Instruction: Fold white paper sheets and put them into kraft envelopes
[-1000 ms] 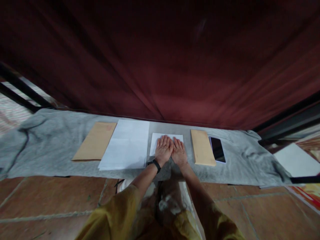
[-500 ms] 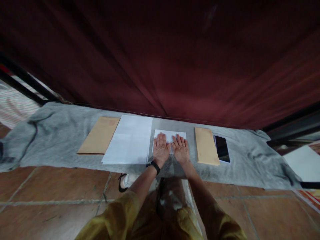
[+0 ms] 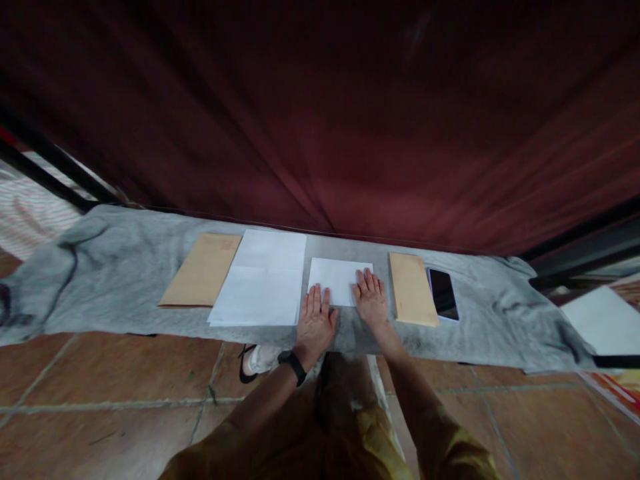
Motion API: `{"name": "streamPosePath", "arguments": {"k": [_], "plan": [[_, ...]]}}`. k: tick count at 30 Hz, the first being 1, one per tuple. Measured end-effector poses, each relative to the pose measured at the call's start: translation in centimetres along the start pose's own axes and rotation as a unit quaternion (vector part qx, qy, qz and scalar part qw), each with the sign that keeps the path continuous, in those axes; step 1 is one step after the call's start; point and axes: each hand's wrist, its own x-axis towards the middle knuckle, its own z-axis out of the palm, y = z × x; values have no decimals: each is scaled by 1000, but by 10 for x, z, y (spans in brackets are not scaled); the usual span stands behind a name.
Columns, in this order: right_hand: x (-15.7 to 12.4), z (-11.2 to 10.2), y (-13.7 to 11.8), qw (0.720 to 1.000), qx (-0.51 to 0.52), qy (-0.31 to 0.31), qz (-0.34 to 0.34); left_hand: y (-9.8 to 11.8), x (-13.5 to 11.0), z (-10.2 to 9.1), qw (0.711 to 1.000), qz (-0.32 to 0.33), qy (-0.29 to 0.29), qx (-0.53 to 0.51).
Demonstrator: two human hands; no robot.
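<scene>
A small folded white paper (image 3: 337, 279) lies on a grey cloth (image 3: 115, 267) spread over a low bench. My left hand (image 3: 315, 323) rests flat near the paper's lower left corner, fingers stretched out, fingertips at its edge. A black band sits on that wrist. My right hand (image 3: 371, 300) lies flat with fingers spread over the paper's right edge. Neither hand holds anything.
Left of the small paper lie a larger white sheet (image 3: 260, 280) and a brown envelope (image 3: 203, 270). To the right are a narrow brown envelope (image 3: 413, 290) and a dark phone (image 3: 443, 295). A dark red curtain (image 3: 320, 120) hangs behind. Tiled floor lies below; another white sheet (image 3: 597, 320) sits far right.
Both hands slid apart and back toward me off the middle of the small paper, uncovering most of it; the left hand drew back furthest.
</scene>
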Motion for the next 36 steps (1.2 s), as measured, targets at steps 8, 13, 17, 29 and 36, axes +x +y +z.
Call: {"name": "streamPosePath", "arguments": {"k": [8,13,17,29,36], "plan": [[10,-14,-28,1000,28,0,-14,0,0,-2,1000,1,-3,-8],[23,-4,-70,995,52,-39,-74,1,0,-3,1000,0,-9,-4],[24,6,-64,996,42,-25,-81,0,0,-2,1000,1,-11,-10],[36,1,4,999,-15,-30,-40,2,1,2,999,-8,-29,-25],[51,0,4,999,-5,-22,-39,5,3,-2,999,-5,-49,3]]}}
